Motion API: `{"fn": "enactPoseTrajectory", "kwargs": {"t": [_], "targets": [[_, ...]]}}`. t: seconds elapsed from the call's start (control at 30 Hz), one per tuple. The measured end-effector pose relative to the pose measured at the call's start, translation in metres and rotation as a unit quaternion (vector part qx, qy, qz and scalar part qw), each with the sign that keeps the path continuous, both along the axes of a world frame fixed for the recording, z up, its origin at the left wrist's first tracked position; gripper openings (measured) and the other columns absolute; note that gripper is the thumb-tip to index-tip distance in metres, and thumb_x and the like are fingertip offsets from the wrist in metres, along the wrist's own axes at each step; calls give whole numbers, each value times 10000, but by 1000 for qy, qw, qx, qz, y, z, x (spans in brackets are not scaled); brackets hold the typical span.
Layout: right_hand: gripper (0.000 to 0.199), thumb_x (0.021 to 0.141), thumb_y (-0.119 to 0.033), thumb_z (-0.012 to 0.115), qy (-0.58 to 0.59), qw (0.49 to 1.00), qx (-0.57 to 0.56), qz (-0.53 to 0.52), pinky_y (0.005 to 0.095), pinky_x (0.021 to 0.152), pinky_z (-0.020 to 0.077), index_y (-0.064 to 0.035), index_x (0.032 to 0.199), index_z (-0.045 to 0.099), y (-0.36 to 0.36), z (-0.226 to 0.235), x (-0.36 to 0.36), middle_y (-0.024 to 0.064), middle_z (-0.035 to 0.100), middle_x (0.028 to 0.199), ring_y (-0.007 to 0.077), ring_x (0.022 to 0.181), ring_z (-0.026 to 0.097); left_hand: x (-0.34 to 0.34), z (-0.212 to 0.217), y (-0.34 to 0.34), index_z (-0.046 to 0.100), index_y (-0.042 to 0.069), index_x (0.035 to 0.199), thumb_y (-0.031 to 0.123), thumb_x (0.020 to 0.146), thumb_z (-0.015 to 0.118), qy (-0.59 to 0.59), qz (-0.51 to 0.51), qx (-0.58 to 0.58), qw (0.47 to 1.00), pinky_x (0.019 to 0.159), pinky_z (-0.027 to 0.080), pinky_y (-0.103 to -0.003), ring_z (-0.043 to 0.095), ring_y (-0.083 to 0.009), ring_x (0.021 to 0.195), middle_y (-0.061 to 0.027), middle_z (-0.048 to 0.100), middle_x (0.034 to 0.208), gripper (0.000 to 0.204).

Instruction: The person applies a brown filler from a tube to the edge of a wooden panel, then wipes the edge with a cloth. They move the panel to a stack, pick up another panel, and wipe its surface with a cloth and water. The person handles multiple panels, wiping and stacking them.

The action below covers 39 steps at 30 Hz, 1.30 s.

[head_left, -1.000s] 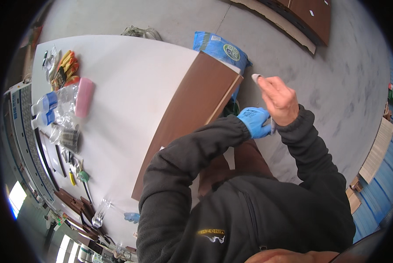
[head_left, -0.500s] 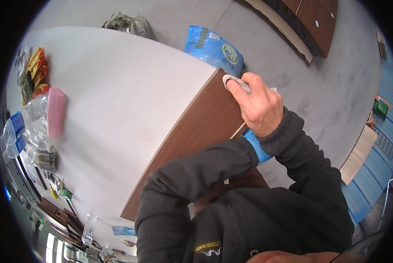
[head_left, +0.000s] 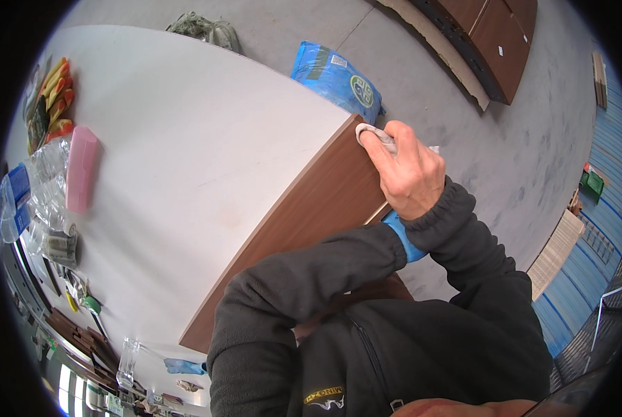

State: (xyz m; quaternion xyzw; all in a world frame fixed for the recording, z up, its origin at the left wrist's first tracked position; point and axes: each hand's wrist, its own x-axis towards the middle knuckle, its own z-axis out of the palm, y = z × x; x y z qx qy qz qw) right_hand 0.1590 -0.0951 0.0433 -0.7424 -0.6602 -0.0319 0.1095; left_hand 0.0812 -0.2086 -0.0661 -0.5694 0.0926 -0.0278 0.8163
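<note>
A brown wood-grain panel (head_left: 290, 215) lies slanted along the edge of the white tabletop (head_left: 158, 153). At its far corner, my right hand (head_left: 415, 177) is closed around a folded whitish cloth (head_left: 382, 139), pressed near the panel's edge. My left arm crosses in front of my body, below the right wrist. Of my left hand (head_left: 404, 236) only a strip of blue glove shows beside the right cuff; its fingers are hidden behind the right forearm.
On the table's left are a pink case (head_left: 81, 169), orange-yellow gloves (head_left: 59, 97) and clear plastic packaging (head_left: 49, 181). A blue bag (head_left: 338, 80) stands beyond the far corner. Brown panels (head_left: 488, 45) lie on the floor at far right, with blue slats (head_left: 578, 278) along the right.
The whole view has shifted slightly, with the table items sitting a little farther left. My right hand stays closed on the cloth at the panel's corner.
</note>
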Motion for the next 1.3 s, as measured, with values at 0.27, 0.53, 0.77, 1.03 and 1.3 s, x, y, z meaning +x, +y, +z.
{"fn": "enactPoseTrajectory", "kwargs": {"t": [0.27,0.53,0.77,1.03,1.3], "targets": [[326,819,19,717,-41,999,-23,2,322,562,563,-85,1128,725,4,3,-3,86,592,1024,204,679,674,8,8,10,439,100,1535,319,1134,425,-8,15,27,999,1170,373,-307,476,-179,1383,-51,495,1476,457],[397,793,53,714,-55,996,-5,-70,342,548,558,-114,1152,731,0,1,5,87,588,1024,243,675,673,3,19,22,397,82,1563,318,1134,405,-64,25,269,961,1240,297,-360,386,-223,1478,-80,428,1582,489],[390,763,61,740,-24,998,54,-31,340,548,560,-100,1117,765,-4,-7,1,82,595,999,226,652,661,4,6,4,425,105,1554,322,1130,435,-25,51,-171,984,1183,349,-313,448,-181,1413,-38,475,1520,477],[377,764,40,740,-15,999,39,-20,327,559,559,-103,1113,761,0,-7,-2,77,587,993,211,652,655,13,-11,-14,492,112,1463,290,1108,462,9,38,-103,994,1080,409,-289,519,-157,1288,-14,539,1386,398],[351,774,28,741,-27,999,26,-18,323,550,553,-100,1100,757,2,-6,-5,77,589,996,210,658,655,13,-2,-6,525,115,1390,282,1077,491,8,26,-71,997,1028,432,-317,549,-181,1221,-29,567,1310,357]]}}
